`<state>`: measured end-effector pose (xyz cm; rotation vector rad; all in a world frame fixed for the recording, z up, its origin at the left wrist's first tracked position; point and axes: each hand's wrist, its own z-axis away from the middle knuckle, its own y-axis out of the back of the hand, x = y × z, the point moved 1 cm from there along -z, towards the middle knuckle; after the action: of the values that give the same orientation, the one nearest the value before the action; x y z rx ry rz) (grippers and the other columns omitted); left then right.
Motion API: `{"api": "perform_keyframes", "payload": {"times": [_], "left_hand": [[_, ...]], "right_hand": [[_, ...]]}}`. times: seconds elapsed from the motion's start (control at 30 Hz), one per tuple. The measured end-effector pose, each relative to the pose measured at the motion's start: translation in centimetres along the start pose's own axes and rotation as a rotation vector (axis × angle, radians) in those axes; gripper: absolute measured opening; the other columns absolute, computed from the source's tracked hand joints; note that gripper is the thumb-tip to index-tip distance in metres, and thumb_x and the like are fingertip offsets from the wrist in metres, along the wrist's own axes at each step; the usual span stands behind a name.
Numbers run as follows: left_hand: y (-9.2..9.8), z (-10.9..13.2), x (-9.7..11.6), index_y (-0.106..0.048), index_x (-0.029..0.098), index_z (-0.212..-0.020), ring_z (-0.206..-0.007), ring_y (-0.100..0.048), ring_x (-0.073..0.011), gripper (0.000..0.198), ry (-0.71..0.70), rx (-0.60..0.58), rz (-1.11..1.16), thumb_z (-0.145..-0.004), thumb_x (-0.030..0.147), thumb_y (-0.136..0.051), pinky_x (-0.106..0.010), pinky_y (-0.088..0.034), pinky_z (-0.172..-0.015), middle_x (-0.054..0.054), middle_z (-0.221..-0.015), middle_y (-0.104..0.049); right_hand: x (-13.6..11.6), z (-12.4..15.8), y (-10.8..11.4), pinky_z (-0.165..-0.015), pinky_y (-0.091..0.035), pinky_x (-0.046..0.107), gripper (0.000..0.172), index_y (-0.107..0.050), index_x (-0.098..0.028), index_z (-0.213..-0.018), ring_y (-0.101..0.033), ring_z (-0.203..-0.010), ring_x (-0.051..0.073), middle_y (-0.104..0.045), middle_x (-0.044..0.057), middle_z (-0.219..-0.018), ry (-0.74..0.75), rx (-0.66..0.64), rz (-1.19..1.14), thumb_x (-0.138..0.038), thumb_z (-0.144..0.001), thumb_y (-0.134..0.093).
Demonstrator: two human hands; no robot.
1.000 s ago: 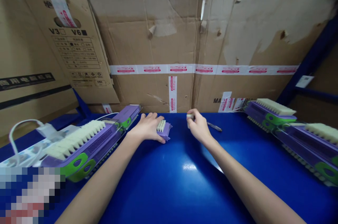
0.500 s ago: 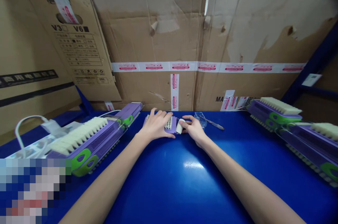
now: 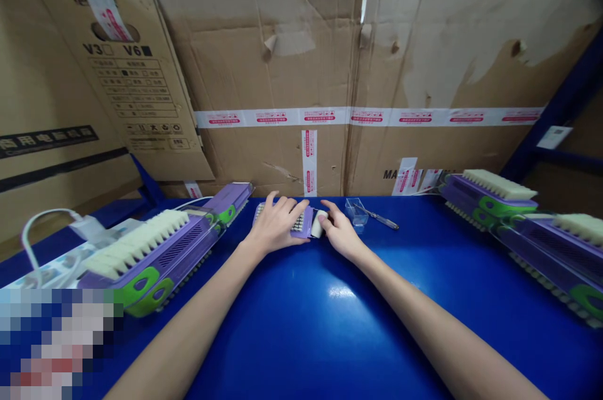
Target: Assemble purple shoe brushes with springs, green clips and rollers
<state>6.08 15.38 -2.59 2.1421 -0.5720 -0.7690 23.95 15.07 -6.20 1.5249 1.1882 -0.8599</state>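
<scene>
A small purple brush block (image 3: pixel 306 221) with rows of pale tufts lies on the blue table (image 3: pixel 301 324), directly ahead. Across its top, my left hand (image 3: pixel 277 224) is closed around it, thumb on the near side. A cream-white rounded piece (image 3: pixel 318 225) sits against the block's right end. My right hand (image 3: pixel 343 235) has its thumb at that piece and its index finger arched over the far side; the other fingers are partly hidden. Just right of this hand stand a small clear box (image 3: pixel 356 211) and a thin screwdriver-like tool (image 3: pixel 385 221) with a translucent handle.
Purple-and-green brush units (image 3: pixel 183 249) with cream bristles line the left side, near a white cable and plug (image 3: pixel 87 227). More such units (image 3: pixel 504 202) stand on the right. Cardboard (image 3: pixel 264 80) walls the back, and a blue frame post (image 3: pixel 546 111) rises at right.
My right index finger has lifted and spread a little from the cream-white piece. The left hand keeps its hold on the brush block. The whole view has shifted slightly.
</scene>
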Motion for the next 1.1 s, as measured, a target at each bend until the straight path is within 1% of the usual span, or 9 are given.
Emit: {"api": "perform_keyframes", "payload": {"times": [0.07, 0.13, 0.27, 0.47, 0.63, 0.77, 0.9, 1.0, 1.1], "left_hand": [[-0.1, 0.0, 0.1, -0.049, 0.012, -0.128, -0.095, -0.057, -0.0298, 0.076, 0.000, 0.024, -0.018, -0.068, 0.055, -0.067, -0.052, -0.029, -0.099, -0.015, -0.105, -0.063], [-0.1, 0.0, 0.3, -0.050, 0.012, -0.127, -0.094, -0.057, -0.0293, 0.072, 0.007, 0.048, -0.031, -0.069, 0.052, -0.066, -0.051, -0.030, -0.099, -0.015, -0.104, -0.062], [-0.2, 0.1, 0.7, -0.051, 0.011, -0.125, -0.093, -0.056, -0.0291, 0.065, 0.012, 0.088, -0.063, -0.074, 0.050, -0.062, -0.050, -0.031, -0.097, -0.015, -0.102, -0.062], [-0.7, 0.0, 1.3, -0.050, 0.009, -0.127, -0.091, -0.055, -0.0284, 0.064, 0.057, 0.109, -0.095, -0.077, 0.049, -0.056, -0.050, -0.031, -0.095, -0.015, -0.104, -0.061], [-0.7, 0.1, 1.3, -0.052, 0.014, -0.126, -0.094, -0.053, -0.0283, 0.060, 0.053, 0.100, -0.081, -0.074, 0.043, -0.059, -0.049, -0.031, -0.096, -0.013, -0.105, -0.060], [-0.7, 0.4, 1.1, -0.054, 0.018, -0.124, -0.093, -0.052, -0.0281, 0.055, 0.062, 0.104, -0.052, -0.073, 0.039, -0.058, -0.050, -0.030, -0.097, -0.012, -0.104, -0.060], [-0.6, 0.5, 1.0, -0.054, 0.019, -0.123, -0.094, -0.052, -0.0285, 0.054, 0.086, 0.119, 0.001, -0.073, 0.042, -0.057, -0.050, -0.030, -0.098, -0.012, -0.107, -0.060], [-0.5, 0.5, 1.0, -0.055, 0.020, -0.121, -0.096, -0.051, -0.0283, 0.053, 0.126, 0.143, 0.047, -0.074, 0.045, -0.056, -0.050, -0.030, -0.099, -0.011, -0.107, -0.060], [-0.3, 0.5, 1.1, -0.055, 0.019, -0.119, -0.095, -0.051, -0.0277, 0.052, 0.136, 0.164, 0.059, -0.075, 0.046, -0.056, -0.048, -0.030, -0.100, -0.011, -0.106, -0.061]], "right_hand": [[-0.2, 0.3, -0.2, -0.090, -0.044, 0.039, 0.046, -0.046, -0.017, -0.130, -0.059, -0.094, 0.020, -0.064, 0.009, -0.103, 0.042, 0.025, 0.070, -0.024, -0.085, -0.045], [-0.4, 0.5, -0.3, -0.091, -0.043, 0.039, 0.047, -0.044, -0.016, -0.133, -0.059, -0.097, 0.021, -0.064, 0.011, -0.107, 0.053, 0.045, 0.111, -0.025, -0.087, -0.044], [-0.8, 0.5, -0.5, -0.085, -0.046, 0.037, 0.052, -0.037, -0.018, -0.138, -0.061, -0.089, 0.020, -0.065, 0.009, -0.102, 0.068, 0.063, 0.145, -0.025, -0.087, -0.042], [-0.6, -0.2, 0.0, -0.078, -0.047, 0.035, 0.059, -0.035, -0.016, -0.140, -0.060, -0.076, 0.020, -0.065, 0.007, -0.085, 0.086, 0.072, 0.243, -0.021, -0.083, -0.046], [-0.4, 0.2, 0.2, -0.073, -0.048, 0.032, 0.062, -0.030, -0.017, -0.143, -0.057, -0.071, 0.017, -0.064, 0.004, -0.083, 0.222, 0.044, 0.224, -0.026, -0.084, -0.045], [-0.8, 0.6, 0.2, -0.082, -0.047, 0.035, 0.061, -0.033, -0.019, -0.143, -0.057, -0.076, 0.018, -0.062, 0.004, -0.086, 0.272, 0.020, 0.215, -0.026, -0.084, -0.045], [-1.6, 0.9, 0.2, -0.090, -0.044, 0.039, 0.061, -0.033, -0.021, -0.144, -0.058, -0.084, 0.021, -0.061, 0.004, -0.084, 0.291, 0.005, 0.166, -0.025, -0.084, -0.045], [-2.1, 1.0, 0.5, -0.093, -0.042, 0.041, 0.062, -0.033, -0.021, -0.144, -0.057, -0.091, 0.022, -0.062, 0.005, -0.089, 0.329, -0.018, 0.148, -0.024, -0.084, -0.045], [-2.6, 1.1, 0.8, -0.094, -0.042, 0.042, 0.063, -0.032, -0.022, -0.145, -0.056, -0.091, 0.022, -0.062, 0.006, -0.096, 0.358, -0.044, 0.166, -0.022, -0.083, -0.045]]}}
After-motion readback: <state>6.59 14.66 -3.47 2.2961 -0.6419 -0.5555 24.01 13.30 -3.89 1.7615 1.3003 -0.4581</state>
